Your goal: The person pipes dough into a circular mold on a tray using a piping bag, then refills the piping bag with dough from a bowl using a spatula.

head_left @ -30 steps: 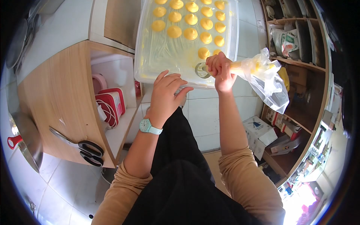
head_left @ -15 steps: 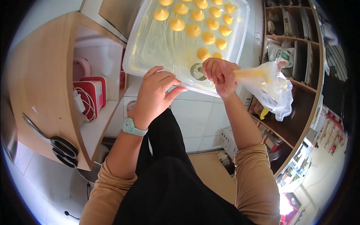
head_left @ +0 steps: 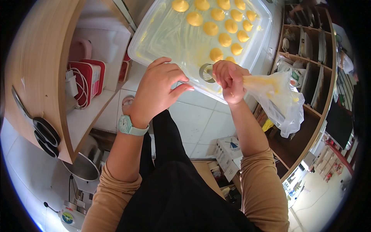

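My right hand [head_left: 229,80] is wrapped round a clear piping bag [head_left: 272,91] with yellow filling, its loose end hanging off to the right. A grey ring like a round cutter [head_left: 207,72] shows at the fingers' left side, over the tray's near edge. My left hand [head_left: 162,85], with a mint watch [head_left: 131,125] on the wrist, has thumb and fingers on either side of the near rim of the clear plastic tray [head_left: 145,56]. Rows of peaked yellow mounds [head_left: 210,28] cover the tray's far and right parts. The left part carries a thin yellow smear.
A wooden cabinet [head_left: 46,58] stands at the left, with scissors [head_left: 42,131] on its side and a red box [head_left: 92,79] inside. Wooden shelves [head_left: 305,54] run along the right. Below lie a metal bowl [head_left: 83,167] and a white carton [head_left: 228,150].
The whole view has shifted, so the tray and mounds appear farther right and the metal bowl has come into sight. Both hands keep their grips.
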A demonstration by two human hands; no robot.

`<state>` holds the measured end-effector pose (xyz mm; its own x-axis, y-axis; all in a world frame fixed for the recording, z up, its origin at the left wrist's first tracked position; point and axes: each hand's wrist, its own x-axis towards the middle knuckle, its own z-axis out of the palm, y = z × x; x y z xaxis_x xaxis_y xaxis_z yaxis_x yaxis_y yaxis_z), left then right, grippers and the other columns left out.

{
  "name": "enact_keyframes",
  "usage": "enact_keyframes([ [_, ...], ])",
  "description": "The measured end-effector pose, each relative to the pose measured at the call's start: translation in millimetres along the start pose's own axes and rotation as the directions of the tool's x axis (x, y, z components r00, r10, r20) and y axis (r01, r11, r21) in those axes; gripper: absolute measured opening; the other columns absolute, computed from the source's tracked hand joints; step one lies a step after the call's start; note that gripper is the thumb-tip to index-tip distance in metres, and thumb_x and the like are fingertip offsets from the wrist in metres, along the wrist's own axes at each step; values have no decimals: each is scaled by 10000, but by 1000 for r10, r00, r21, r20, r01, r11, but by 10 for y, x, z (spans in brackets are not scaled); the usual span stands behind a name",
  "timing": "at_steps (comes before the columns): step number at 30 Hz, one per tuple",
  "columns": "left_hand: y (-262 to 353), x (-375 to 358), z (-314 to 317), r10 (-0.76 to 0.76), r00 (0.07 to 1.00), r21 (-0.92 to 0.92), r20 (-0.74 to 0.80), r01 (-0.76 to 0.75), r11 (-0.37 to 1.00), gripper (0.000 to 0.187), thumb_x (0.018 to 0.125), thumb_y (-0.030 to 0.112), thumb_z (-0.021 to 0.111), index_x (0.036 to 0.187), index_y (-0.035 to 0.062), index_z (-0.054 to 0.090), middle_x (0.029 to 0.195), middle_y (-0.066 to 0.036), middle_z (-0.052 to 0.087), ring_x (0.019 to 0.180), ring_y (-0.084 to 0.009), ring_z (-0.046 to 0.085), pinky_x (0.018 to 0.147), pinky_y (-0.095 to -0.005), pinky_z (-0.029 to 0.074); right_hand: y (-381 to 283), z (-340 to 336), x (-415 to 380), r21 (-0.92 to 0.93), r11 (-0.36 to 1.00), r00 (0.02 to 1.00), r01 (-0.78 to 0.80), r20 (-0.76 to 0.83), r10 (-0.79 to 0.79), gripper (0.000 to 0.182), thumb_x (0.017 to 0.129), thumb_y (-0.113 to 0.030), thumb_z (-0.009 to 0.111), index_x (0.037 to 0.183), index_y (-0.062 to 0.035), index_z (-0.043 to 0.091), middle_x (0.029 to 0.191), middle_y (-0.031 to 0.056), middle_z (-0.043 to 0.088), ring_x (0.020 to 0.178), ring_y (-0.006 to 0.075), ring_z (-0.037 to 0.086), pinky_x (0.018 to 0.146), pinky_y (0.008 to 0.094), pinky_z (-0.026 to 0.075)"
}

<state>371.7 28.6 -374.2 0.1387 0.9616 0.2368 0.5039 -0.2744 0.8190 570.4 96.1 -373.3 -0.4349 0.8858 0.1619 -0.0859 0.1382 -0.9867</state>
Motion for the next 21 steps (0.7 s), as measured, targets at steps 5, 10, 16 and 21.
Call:
enact_keyframes([
  [5,0,2,-5,-26,1000,-22,11,26,999,194,699,200,722,703,40,612,713,-66,610,719,-252,574,902,-390,425,8,-4,-27,20,999,999,39,5,-39,411,907,-111,364,505,-48,307,462,44,355,459,169,359,512,315,367],
  [10,-14,0,-13,-17,1000,-37,4,17,999,196,688,197,734,704,45,611,713,-58,614,714,-249,579,889,-393,430,25,5,-46,-40,998,998,55,-21,-56,419,899,-157,355,491,-81,297,434,21,332,430,160,359,515,323,368],
  [16,-41,-23,11,8,1000,-18,-11,-8,1000,210,688,212,746,724,62,603,726,-41,614,702,-235,585,872,-396,434,4,35,-47,-29,999,999,40,-28,-41,440,919,-182,357,495,-86,295,442,14,326,426,153,346,501,318,351],
  [21,-17,-19,7,-20,1000,-34,-8,20,999,180,675,182,736,682,40,627,676,-71,603,697,-258,567,890,-389,434,23,39,-43,-29,995,995,94,-17,-95,436,920,-184,351,499,-84,297,442,10,313,423,145,324,487,311,332],
])
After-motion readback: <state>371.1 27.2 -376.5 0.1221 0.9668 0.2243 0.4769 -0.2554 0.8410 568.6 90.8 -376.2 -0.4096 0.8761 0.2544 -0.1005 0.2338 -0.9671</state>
